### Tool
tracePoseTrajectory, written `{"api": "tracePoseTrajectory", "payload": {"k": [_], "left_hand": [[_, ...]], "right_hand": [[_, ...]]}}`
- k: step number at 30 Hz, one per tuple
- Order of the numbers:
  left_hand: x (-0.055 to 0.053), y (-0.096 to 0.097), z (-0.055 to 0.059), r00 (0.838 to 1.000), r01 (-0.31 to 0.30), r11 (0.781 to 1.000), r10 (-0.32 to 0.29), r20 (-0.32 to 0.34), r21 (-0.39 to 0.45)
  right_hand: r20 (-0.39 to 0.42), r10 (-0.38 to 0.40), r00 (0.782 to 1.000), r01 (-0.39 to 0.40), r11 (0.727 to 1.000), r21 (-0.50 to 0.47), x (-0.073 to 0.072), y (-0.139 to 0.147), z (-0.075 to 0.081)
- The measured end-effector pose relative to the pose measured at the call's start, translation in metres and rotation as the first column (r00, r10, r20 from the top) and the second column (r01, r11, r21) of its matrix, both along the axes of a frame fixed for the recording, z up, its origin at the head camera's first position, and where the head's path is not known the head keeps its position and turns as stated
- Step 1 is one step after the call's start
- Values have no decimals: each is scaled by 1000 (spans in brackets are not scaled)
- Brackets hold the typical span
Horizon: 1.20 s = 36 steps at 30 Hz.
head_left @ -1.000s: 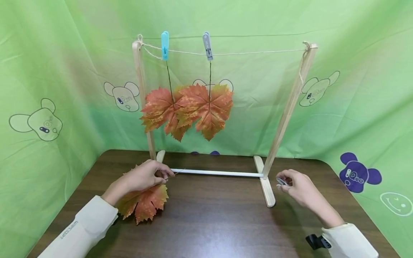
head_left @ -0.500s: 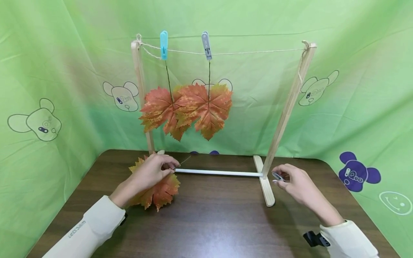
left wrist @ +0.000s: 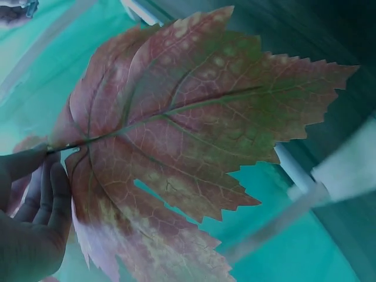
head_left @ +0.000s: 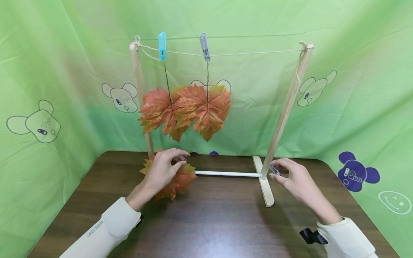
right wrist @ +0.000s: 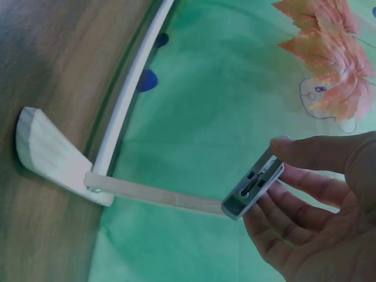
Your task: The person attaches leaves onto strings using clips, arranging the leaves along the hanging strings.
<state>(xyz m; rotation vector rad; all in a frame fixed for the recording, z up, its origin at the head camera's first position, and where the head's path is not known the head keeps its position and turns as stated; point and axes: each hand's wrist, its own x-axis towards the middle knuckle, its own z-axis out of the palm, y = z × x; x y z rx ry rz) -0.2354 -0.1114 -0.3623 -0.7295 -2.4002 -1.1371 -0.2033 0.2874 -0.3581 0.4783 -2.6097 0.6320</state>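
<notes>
My left hand (head_left: 166,168) pinches an artificial maple leaf (left wrist: 158,117) by its stem, close to the blade in the left wrist view. In the head view part of that leaf is hidden behind the hand. My right hand (head_left: 297,179) holds a grey clothespin (right wrist: 254,185) between thumb and fingers, beside the rack's right post (head_left: 287,111). Two orange-red leaves hang by their stems from the string (head_left: 251,53). A blue clothespin (head_left: 162,47) grips the left leaf (head_left: 156,111), and another grey clothespin (head_left: 204,47) grips the right leaf (head_left: 206,107).
The wooden rack has a left post (head_left: 137,71), a white crossbar (head_left: 229,174) low down and a flat right foot (head_left: 267,191). It stands on a brown table (head_left: 206,222). A green printed curtain (head_left: 258,122) surrounds the back and sides.
My left hand has moved right and up with the leaf, lifting it in front of the crossbar. My right hand has shifted slightly left and up with the grey clothespin.
</notes>
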Motion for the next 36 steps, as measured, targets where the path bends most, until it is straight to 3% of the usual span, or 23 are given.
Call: {"api": "tracePoseTrajectory", "payload": {"k": [12,20,29,36], "left_hand": [[-3,31,8,999,3,996,1,-53,87],[-7,53,19,997,37,991,-28,-75,125],[-14,82,35,994,59,982,-42,-100,177],[-15,101,43,996,69,977,-57,-63,200]], "right_hand": [[-108,68,992,-77,994,-81,-5,-16,17],[-117,91,989,-107,985,-137,-8,-27,32],[-60,85,995,-96,970,-225,-9,-32,49],[-75,85,994,-102,957,-271,-11,-35,59]]}}
